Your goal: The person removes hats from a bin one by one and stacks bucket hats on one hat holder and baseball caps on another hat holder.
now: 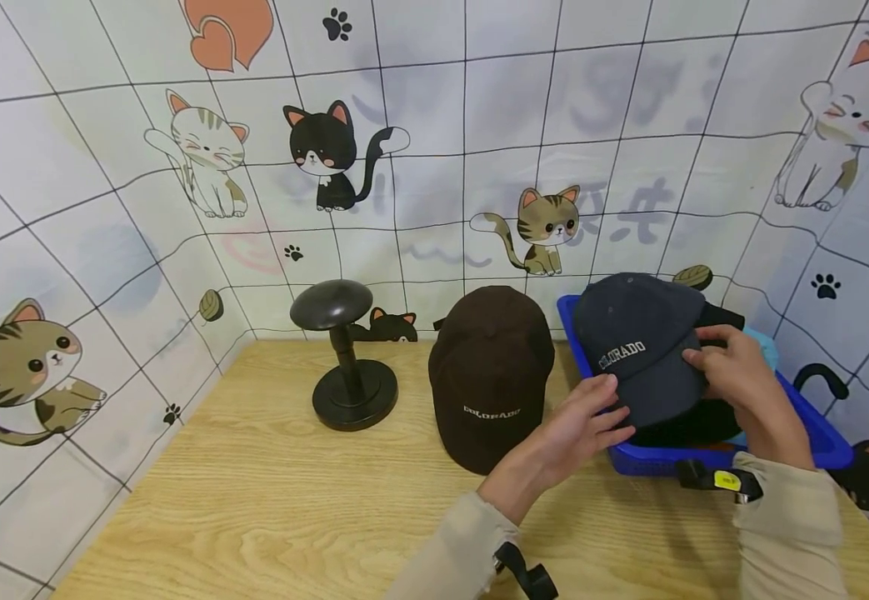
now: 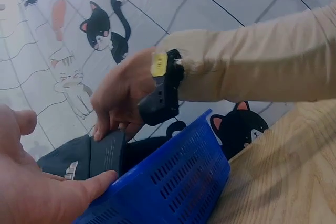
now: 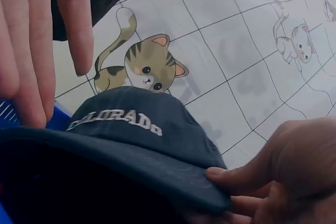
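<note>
A navy baseball cap lettered COLORADO is tilted over the blue plastic basket, brim toward me. My right hand pinches the brim's right edge, thumb on top and fingers beneath, plainest in the right wrist view. On the brim's other side is my left hand, fingers extended and spread; its fingertips reach the brim's left edge, though firm contact is hard to tell. A dark brown cap, also lettered COLORADO, sits upright on the table left of the basket, its lower right edge close behind my left hand.
Left of the brown cap stands a black hat stand with a rounded top and round base. Dark items and a light blue item lie in the basket. A cat-printed wall covering borders the wooden table.
</note>
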A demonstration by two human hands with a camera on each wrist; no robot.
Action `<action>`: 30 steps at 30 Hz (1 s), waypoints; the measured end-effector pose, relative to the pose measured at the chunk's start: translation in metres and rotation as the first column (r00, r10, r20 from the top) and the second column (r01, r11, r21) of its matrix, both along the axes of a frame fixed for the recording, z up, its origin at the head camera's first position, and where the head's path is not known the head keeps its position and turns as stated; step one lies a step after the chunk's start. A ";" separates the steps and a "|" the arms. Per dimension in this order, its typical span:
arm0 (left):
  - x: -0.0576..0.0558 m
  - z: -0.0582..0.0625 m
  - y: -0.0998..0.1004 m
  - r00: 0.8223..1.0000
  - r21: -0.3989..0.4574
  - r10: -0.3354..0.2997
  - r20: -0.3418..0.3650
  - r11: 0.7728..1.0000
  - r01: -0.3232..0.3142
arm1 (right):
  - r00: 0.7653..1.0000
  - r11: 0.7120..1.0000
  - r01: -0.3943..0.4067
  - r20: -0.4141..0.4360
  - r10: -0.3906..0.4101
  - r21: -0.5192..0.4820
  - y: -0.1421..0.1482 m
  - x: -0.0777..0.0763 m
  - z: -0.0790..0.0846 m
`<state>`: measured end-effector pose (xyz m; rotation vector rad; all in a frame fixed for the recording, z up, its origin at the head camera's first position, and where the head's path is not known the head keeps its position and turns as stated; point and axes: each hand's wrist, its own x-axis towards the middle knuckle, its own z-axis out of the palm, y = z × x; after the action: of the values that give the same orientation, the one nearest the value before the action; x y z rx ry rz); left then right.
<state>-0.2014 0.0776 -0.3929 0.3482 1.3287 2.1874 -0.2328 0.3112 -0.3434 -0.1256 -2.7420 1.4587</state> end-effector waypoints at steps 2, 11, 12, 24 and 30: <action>-0.001 0.000 -0.002 1.000 -0.002 0.015 0.008 1.000 -0.015 | 0.998 0.998 0.029 -0.055 -0.031 -0.047 -0.001 0.001 -0.001; -0.007 0.004 -0.008 0.994 -0.015 0.109 -0.030 0.994 -0.109 | 0.949 0.829 -0.040 -0.280 -0.142 -0.557 0.001 0.004 -0.004; -0.007 0.004 -0.008 0.993 -0.006 0.117 -0.024 0.993 -0.117 | 0.941 0.785 -0.069 -0.301 -0.153 -0.616 0.001 0.005 -0.004; -0.015 0.007 -0.014 0.987 0.132 0.156 -0.036 0.980 -0.150 | 0.871 0.623 -0.321 -0.481 -0.101 -0.713 -0.003 0.013 0.006; -0.012 0.012 -0.018 0.985 0.161 0.165 -0.038 0.974 -0.157 | 0.865 0.584 -0.369 -0.497 -0.069 -0.723 0.000 0.020 0.010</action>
<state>-0.2137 0.0597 -0.3813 0.3703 1.2525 2.4428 -0.2126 0.3112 -0.3332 0.4265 -1.5450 2.2936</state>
